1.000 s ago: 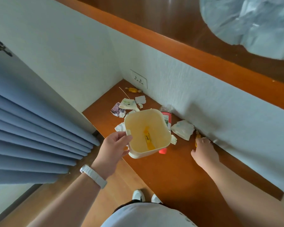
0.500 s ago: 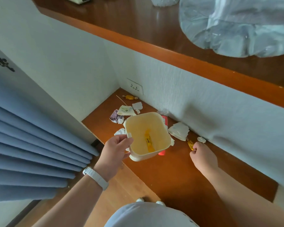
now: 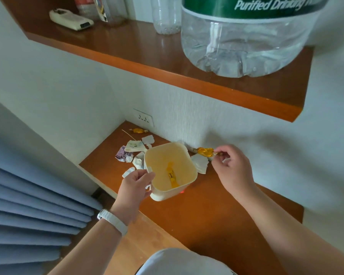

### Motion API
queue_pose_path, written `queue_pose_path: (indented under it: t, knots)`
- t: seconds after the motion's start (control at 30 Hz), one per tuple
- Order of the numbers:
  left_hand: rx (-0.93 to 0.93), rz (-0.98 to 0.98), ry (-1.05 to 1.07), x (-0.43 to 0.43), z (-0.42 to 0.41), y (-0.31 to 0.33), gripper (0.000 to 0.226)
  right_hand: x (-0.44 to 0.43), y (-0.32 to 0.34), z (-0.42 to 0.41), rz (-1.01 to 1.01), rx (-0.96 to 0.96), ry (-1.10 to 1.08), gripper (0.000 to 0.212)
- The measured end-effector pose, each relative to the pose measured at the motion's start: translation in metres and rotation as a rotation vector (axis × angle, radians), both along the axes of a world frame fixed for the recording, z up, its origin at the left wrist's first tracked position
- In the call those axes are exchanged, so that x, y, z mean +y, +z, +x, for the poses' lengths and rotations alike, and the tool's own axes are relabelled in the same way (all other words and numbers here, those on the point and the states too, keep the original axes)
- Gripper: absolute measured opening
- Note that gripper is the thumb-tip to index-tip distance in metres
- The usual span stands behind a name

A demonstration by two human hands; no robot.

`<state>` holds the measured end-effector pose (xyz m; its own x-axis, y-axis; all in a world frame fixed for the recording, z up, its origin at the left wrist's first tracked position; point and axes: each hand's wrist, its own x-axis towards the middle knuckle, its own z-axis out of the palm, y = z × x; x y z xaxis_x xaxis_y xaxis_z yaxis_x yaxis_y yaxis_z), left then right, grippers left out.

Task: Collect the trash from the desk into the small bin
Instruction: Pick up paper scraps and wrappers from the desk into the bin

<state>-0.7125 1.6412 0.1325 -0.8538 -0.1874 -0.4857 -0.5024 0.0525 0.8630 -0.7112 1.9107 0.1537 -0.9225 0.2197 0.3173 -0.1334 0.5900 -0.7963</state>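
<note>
My left hand (image 3: 134,187) grips the near-left rim of the small cream bin (image 3: 187,167), held above the wooden desk (image 3: 216,211). One yellow wrapper (image 3: 172,175) lies at the bin's bottom. My right hand (image 3: 233,169) pinches the end of an orange candy wrapper (image 3: 205,151), lifted just right of the bin's far rim. Torn paper scraps (image 3: 134,146) and a purple scrap (image 3: 122,154) lie on the desk left of the bin. A white crumpled paper (image 3: 200,163) sits right of it. Another orange candy wrapper (image 3: 138,130) lies near the wall socket (image 3: 143,117).
A wooden shelf (image 3: 147,56) overhangs the desk, carrying a large water bottle (image 3: 244,36), a smaller bottle (image 3: 166,14) and a white remote (image 3: 71,18). Blue curtains (image 3: 28,215) hang at the left. Something red (image 3: 182,192) shows under the bin.
My right hand has picked the orange candy wrapper off the desk by the wall and raised it toward the bin. The view has tilted up, showing the shelf.
</note>
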Motion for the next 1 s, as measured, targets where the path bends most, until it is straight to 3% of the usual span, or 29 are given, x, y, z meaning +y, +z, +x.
queue_pose_path:
  t: [0.1, 0.3, 0.63, 0.7, 0.87, 1.0]
  knots:
    - [0.004, 0.004, 0.007, 0.004, 0.002, -0.001, 0.012, -0.009, 0.015, 0.007, -0.073, 0.034, 0.109, 0.02]
    - [0.045, -0.021, 0.025, 0.01, 0.007, 0.0, 0.009, -0.019, -0.002, 0.013, -0.007, -0.144, 0.342, 0.015]
    - [-0.014, -0.075, 0.093, 0.008, 0.014, -0.008, 0.014, 0.001, -0.049, -0.005, -0.015, -0.226, 0.365, 0.007]
    - [-0.036, -0.069, 0.116, 0.008, 0.014, -0.01, 0.014, 0.015, -0.076, -0.019, 0.08, -0.3, 0.28, 0.012]
    - [-0.055, -0.068, 0.189, 0.007, 0.018, -0.008, 0.008, 0.056, -0.146, -0.049, 0.506, -0.599, 0.23, 0.055]
    - [-0.046, -0.052, 0.209, 0.004, 0.023, -0.005, 0.013, 0.071, -0.178, -0.067, 0.746, -0.702, 0.266, 0.062]
